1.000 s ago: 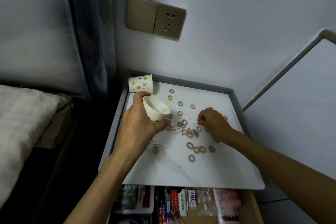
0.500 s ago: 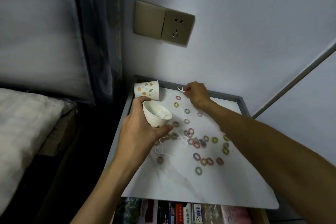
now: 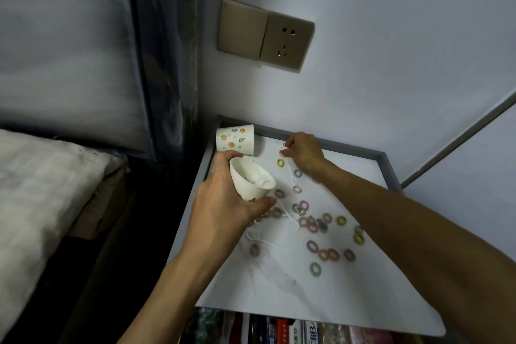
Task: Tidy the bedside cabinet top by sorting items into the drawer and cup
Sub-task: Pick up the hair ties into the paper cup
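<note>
Reaching to the 12 o'clock edge of the cabinet top [image 3: 335, 301], our right hand [image 3: 303, 153] has its thumb and fingertips drawn together on a small white pick [image 3: 280, 144]. The piece is tiny and pale against the pale surface, so we take it for a floss pick rather than know it. Our left hand [image 3: 223, 204] is wrapped round the wall of a paper cup [image 3: 245, 190], held just above the surface at about 10 o'clock. Its mouth is tipped up and toward the right, and white bits are already inside. The relation that matters is short: from the pinch, the cup's mouth lies toward 7 o'clock, near but not touching, so we judge the right hand should carry the pick back and down while the left only keeps the rim presented. A second cup [image 3: 236, 139] lies on its side at the 11 o'clock corner, just beside the held one and close to that path. More loose picks [image 3: 289, 216] lie toward the centre among the coloured hair rings [image 3: 315, 269], which spread out to 3 o'clock. The open drawer [image 3: 279, 329] shows at 6 o'clock below the front edge.
</note>
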The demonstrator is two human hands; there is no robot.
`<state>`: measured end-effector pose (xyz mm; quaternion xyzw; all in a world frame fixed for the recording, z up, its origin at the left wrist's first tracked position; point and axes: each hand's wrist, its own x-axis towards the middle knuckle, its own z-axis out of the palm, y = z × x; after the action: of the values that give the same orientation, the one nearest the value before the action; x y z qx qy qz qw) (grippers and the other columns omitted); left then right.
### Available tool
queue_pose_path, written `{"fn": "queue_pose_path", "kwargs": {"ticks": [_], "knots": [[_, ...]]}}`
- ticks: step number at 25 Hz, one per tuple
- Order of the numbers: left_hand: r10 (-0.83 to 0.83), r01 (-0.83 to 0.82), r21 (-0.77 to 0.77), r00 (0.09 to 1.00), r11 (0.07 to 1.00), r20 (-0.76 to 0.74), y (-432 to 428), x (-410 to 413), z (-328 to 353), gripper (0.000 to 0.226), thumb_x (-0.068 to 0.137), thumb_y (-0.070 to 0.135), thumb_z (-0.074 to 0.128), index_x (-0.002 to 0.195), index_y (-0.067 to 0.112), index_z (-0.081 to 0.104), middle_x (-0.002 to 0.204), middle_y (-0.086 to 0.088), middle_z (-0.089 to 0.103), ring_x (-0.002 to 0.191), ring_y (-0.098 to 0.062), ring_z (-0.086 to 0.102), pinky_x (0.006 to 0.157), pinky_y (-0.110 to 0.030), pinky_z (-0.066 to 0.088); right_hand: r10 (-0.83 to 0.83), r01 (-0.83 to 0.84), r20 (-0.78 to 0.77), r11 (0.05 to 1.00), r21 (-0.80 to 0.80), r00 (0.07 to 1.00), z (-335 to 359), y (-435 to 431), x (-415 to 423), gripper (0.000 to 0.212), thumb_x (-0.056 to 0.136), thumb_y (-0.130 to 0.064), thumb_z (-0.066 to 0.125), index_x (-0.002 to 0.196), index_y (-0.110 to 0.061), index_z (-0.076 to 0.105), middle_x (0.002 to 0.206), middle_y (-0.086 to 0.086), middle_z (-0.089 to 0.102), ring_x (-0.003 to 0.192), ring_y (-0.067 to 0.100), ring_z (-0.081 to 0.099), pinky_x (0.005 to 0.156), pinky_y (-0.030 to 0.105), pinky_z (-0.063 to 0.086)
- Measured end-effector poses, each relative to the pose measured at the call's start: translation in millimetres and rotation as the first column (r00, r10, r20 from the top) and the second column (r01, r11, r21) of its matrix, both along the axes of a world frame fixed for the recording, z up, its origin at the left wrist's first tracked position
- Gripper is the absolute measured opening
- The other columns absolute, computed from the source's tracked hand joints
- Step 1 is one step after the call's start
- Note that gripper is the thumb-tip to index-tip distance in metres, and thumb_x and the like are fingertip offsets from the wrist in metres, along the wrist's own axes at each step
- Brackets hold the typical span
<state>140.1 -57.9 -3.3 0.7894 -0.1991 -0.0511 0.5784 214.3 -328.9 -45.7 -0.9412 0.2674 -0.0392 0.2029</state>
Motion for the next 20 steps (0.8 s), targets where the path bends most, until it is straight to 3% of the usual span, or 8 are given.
{"fn": "queue_pose_path", "kwargs": {"ticks": [4, 9, 12, 15, 20], "knots": [[0.004, -0.004, 0.008, 1.000, 1.000, -0.007, -1.3, 1.0, 0.1, 0.075, 0.059, 0.034, 0.090, 0.117, 0.037, 0.042, 0.097, 0.018, 0.060, 0.084, 0.000, 0.061, 0.070, -0.027, 0.056, 0.041, -0.051, -0.117, 0.995, -0.090, 0.992, -1.5, 5.5, -0.9, 0.022, 0.089, -0.022, 0.069, 0.101, -0.003, 0.072, 0.103, 0.014, 0.071, 0.093, 0.028, 0.066, 0.073, 0.028, 0.047], [-0.001, 0.001, 0.013, 1.000, 1.000, -0.004, -1.5, -0.9, 0.9, 0.076, 0.059, 0.035, 0.090, 0.118, 0.037, 0.042, 0.099, 0.015, 0.061, 0.087, -0.006, 0.062, 0.070, -0.028, 0.055, 0.015, -0.027, -0.116, 0.995, -0.099, 0.993, 5.9, 6.9, -8.3, 0.026, 0.085, -0.021, 0.074, 0.104, -0.004, 0.071, 0.105, 0.012, 0.071, 0.096, 0.026, 0.066, 0.079, 0.030, 0.050], [0.007, -0.007, 0.015, 1.000, 1.000, -0.006, -0.2, -1.2, 2.5, 0.077, 0.059, 0.034, 0.090, 0.120, 0.034, 0.043, 0.099, 0.014, 0.062, 0.087, -0.006, 0.062, 0.072, -0.033, 0.057, 0.008, -0.032, -0.197, 0.993, -0.117, 0.980, 9.3, 9.5, -7.1, 0.020, 0.087, -0.019, 0.072, 0.087, 0.000, 0.068, 0.089, 0.014, 0.069, 0.085, 0.028, 0.067, 0.075, 0.031, 0.051], [0.002, -0.002, 0.003, 1.000, 1.000, -0.015, 0.2, -2.0, 5.3, 0.076, 0.060, 0.032, 0.090, 0.120, 0.031, 0.044, 0.099, 0.013, 0.062, 0.087, -0.007, 0.063, 0.075, -0.037, 0.057, 0.060, -0.101, -0.251, 0.982, -0.157, 0.966, 7.9, 13.8, -12.3, 0.027, 0.091, -0.017, 0.064, 0.069, -0.009, 0.051, 0.083, 0.011, 0.056, 0.083, 0.029, 0.058, 0.069, 0.029, 0.043], [-0.004, 0.004, -0.014, 1.000, 1.000, -0.024, 2.2, -2.8, 8.2, 0.077, 0.060, 0.031, 0.091, 0.122, 0.028, 0.045, 0.105, 0.007, 0.064, 0.092, -0.016, 0.064, 0.078, -0.042, 0.057, 0.133, -0.177, -0.223, 0.966, -0.188, 0.966, 9.0, 8.9, -24.3, 0.013, 0.089, -0.019, 0.066, 0.097, -0.009, 0.067, 0.103, 0.010, 0.069, 0.094, 0.029, 0.064, 0.078, 0.035, 0.050]]}}
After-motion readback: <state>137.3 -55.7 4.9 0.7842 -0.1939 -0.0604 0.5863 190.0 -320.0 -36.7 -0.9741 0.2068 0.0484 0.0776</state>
